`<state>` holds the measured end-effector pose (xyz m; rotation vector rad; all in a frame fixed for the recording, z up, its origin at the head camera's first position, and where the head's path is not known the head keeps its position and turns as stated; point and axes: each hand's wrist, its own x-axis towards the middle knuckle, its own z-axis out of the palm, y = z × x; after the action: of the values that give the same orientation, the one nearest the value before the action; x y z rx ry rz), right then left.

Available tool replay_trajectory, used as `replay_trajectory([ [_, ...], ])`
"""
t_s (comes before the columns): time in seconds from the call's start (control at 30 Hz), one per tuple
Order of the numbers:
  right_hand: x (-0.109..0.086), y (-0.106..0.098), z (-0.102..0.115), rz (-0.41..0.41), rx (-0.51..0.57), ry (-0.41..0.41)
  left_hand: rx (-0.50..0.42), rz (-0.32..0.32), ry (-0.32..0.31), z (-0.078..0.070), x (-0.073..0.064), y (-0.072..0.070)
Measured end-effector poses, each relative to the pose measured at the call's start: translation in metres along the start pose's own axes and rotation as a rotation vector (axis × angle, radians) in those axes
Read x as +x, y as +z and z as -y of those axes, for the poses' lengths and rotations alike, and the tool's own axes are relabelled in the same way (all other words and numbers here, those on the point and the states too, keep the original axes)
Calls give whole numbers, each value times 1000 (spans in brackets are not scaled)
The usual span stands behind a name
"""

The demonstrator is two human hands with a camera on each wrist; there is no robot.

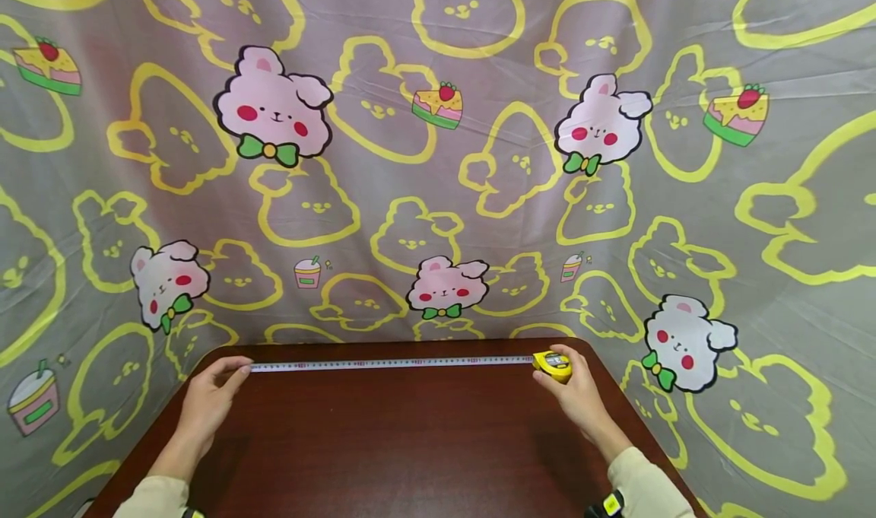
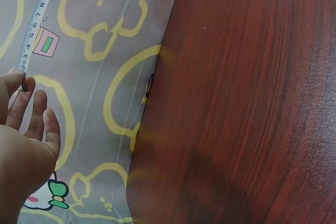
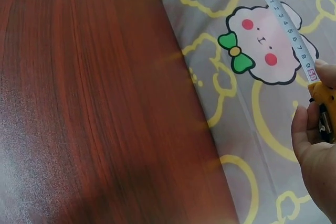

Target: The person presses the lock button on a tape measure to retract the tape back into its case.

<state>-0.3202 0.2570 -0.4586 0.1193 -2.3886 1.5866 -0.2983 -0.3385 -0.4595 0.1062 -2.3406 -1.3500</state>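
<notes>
A yellow tape measure is gripped in my right hand, at the right side of the table. Its white blade runs out straight to the left, with black numbers and red marks. At the far end my left hand pinches the blade's tip between thumb and forefinger. In the left wrist view the blade rises from the fingertips, the other fingers loosely bent. The right wrist view shows the yellow case partly cut off by the frame edge, with the blade leaving it beside the thumb.
The dark reddish-brown wooden table has rounded far corners. A grey curtain printed with yellow outlines and white bunny faces hangs behind and along both sides of it.
</notes>
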Motion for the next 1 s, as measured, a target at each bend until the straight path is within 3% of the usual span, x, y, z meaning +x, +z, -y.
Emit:
replay_trajectory([
  [0.2,-1,2,2,-7,5,-15,7,4,-15,0,0,4],
  [0.43,-3,4,4,-20,1,-39,18,-2,11,-2,2,7],
  [1.0,-3,12,7,4,24,-17,-2,8,10,-4,0,12],
])
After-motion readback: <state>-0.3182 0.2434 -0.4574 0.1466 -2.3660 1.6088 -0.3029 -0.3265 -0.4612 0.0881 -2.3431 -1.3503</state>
